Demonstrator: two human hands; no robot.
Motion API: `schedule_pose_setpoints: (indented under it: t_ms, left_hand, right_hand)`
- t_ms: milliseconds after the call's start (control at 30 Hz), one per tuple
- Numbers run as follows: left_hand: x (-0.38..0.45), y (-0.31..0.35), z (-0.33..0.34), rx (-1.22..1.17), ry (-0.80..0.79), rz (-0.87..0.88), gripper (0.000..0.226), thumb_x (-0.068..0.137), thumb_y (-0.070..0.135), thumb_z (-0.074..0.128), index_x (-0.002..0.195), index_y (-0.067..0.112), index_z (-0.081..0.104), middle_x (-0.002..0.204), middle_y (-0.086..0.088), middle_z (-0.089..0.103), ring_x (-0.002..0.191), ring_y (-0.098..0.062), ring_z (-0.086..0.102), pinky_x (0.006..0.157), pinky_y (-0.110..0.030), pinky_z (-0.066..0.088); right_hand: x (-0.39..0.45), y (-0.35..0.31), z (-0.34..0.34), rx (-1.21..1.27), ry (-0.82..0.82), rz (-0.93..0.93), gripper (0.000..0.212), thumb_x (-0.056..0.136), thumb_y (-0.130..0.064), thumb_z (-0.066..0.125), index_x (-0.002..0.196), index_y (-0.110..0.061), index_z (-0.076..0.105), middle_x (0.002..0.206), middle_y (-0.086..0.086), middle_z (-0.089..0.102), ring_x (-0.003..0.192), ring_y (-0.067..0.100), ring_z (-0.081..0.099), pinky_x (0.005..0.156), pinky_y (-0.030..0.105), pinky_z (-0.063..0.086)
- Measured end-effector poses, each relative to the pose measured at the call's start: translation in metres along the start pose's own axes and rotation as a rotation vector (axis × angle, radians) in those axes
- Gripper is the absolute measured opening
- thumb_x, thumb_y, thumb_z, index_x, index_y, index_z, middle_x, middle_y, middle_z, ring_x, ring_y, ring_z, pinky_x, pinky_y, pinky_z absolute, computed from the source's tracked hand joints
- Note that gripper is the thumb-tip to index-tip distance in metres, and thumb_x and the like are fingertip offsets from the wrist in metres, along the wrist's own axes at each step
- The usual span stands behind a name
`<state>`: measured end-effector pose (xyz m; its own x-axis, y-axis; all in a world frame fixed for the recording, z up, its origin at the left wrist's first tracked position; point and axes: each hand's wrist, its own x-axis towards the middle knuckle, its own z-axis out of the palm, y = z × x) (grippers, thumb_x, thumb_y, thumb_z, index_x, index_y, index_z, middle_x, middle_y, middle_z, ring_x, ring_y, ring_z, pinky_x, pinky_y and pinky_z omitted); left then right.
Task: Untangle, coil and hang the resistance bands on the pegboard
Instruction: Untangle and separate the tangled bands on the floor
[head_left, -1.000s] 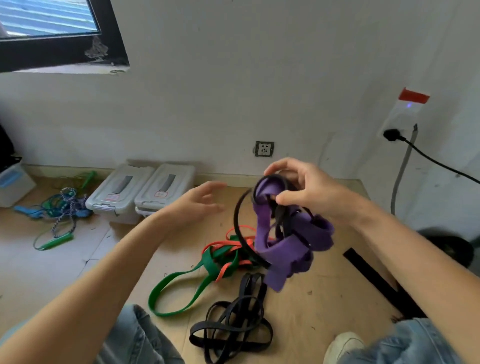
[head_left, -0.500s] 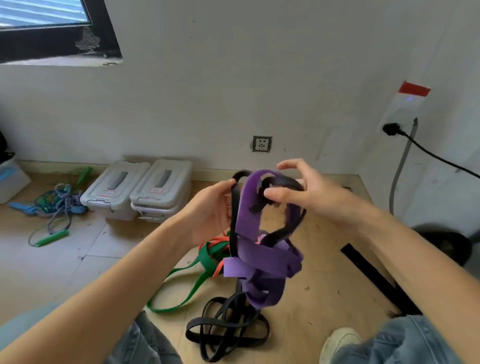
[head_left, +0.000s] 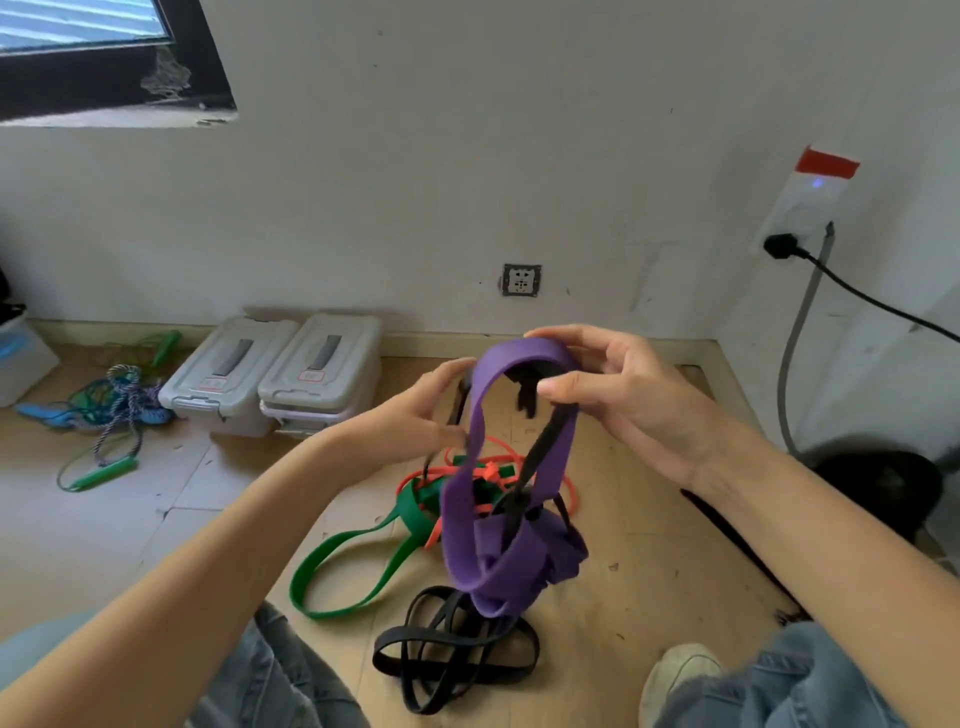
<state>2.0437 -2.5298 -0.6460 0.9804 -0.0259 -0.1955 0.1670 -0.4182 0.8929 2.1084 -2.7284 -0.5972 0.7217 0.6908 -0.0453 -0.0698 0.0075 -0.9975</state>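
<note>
Wooden floor under a white wall carries green, orange and black bands. Above it the right hand (head_left: 623, 395) pinches the purple band (head_left: 498, 499) at its top loop; the left hand (head_left: 415, 415) grips a thin black band (head_left: 535, 457) snarled through it. Untangling is underway; next, I judge, the black strand must be drawn out of the purple knot.

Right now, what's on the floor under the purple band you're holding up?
Under the purple band lies a loose black band pile. Behind it sit a green band and an orange band, tangled together. The purple knot covers part of that tangle, so their crossings cannot be seen.
</note>
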Motion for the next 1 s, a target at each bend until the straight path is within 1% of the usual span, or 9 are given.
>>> schedule_pose_setpoints:
  t_ms: [100,233,300,433,533,667,733,833,1000]
  left_hand:
    - [-0.007,0.007,0.013,-0.342,-0.234,0.088,0.048,0.082,0.004,0.063,0.123,0.028,0.052,0.115,0.010,0.066,0.106,-0.003,0.060,0.083,-0.016,0.049]
    - [-0.007,0.001,0.031,-0.072,-0.400,0.007,0.042,0.087,0.011,0.062,0.126,0.023,0.052,0.124,0.009,0.061,0.116,-0.005,0.055,0.097,-0.019,0.044]
    - [-0.006,0.007,0.031,-0.155,-0.301,0.046,0.026,0.087,0.014,0.061,0.111,0.022,0.063,0.113,0.004,0.067,0.108,-0.011,0.061,0.096,-0.027,0.048]
    - [-0.003,0.020,0.009,-0.590,-0.121,0.134,0.033,0.078,0.025,0.066,0.111,0.024,0.064,0.107,-0.002,0.069,0.099,-0.021,0.065,0.080,-0.030,0.054]
    - [-0.003,0.017,0.008,-0.608,-0.127,0.084,0.034,0.079,0.030,0.065,0.110,0.016,0.064,0.093,-0.007,0.065,0.084,-0.021,0.060,0.073,-0.025,0.052]
    - [-0.001,0.021,0.000,-0.869,-0.140,0.013,0.038,0.073,0.052,0.062,0.089,0.019,0.073,0.062,0.009,0.043,0.054,-0.004,0.040,0.058,-0.016,0.043]
    - [-0.001,0.016,-0.014,-0.662,0.089,-0.046,0.042,0.073,0.047,0.067,0.102,0.017,0.070,0.071,0.007,0.051,0.064,-0.006,0.048,0.067,-0.020,0.044]
    - [0.001,-0.004,-0.016,0.329,0.315,-0.309,0.062,0.084,0.033,0.065,0.136,0.011,0.040,0.122,-0.007,0.054,0.106,-0.020,0.052,0.086,-0.029,0.042]
    - [0.000,-0.022,0.013,0.194,-0.301,-0.232,0.078,0.076,0.044,0.070,0.142,0.035,0.029,0.150,0.008,0.030,0.133,-0.012,0.032,0.112,-0.037,0.025]
  right_hand:
    - [0.000,0.000,0.001,0.181,-0.039,-0.012,0.032,0.076,0.008,0.060,0.101,-0.011,0.060,0.082,-0.001,0.067,0.073,0.011,0.064,0.065,0.021,0.051]
    - [0.004,-0.001,-0.004,0.458,-0.027,-0.052,0.033,0.067,0.003,0.065,0.097,-0.010,0.059,0.080,0.002,0.067,0.074,0.013,0.063,0.068,0.025,0.054]
    - [0.007,-0.003,-0.012,0.490,0.034,-0.066,0.028,0.071,0.000,0.059,0.097,-0.010,0.058,0.082,0.003,0.067,0.075,0.014,0.065,0.067,0.027,0.055]
    - [0.010,0.012,-0.019,0.234,0.214,0.048,0.023,0.086,0.009,0.050,0.095,-0.011,0.057,0.086,0.005,0.062,0.074,0.013,0.062,0.065,0.024,0.052]
    - [0.010,0.026,-0.012,-0.012,0.190,0.087,0.028,0.081,0.011,0.058,0.086,-0.016,0.055,0.083,0.003,0.057,0.069,0.012,0.055,0.058,0.021,0.045]
    - [0.011,0.025,-0.023,-0.750,0.108,0.127,0.021,0.073,-0.014,0.078,0.074,-0.019,0.058,0.068,-0.006,0.056,0.061,0.006,0.052,0.058,0.019,0.042]
    - [0.009,0.024,-0.028,-0.850,0.076,0.219,0.020,0.075,-0.025,0.077,0.071,-0.014,0.060,0.063,-0.002,0.058,0.054,0.011,0.055,0.053,0.022,0.044]
    - [0.006,0.022,-0.023,-0.499,0.112,0.205,0.015,0.076,-0.015,0.074,0.073,-0.006,0.063,0.063,0.005,0.058,0.050,0.012,0.059,0.049,0.021,0.050]
    - [0.008,0.002,0.000,0.159,0.015,-0.037,0.009,0.072,-0.018,0.064,0.064,-0.018,0.068,0.058,-0.001,0.056,0.052,0.007,0.054,0.049,0.018,0.047]
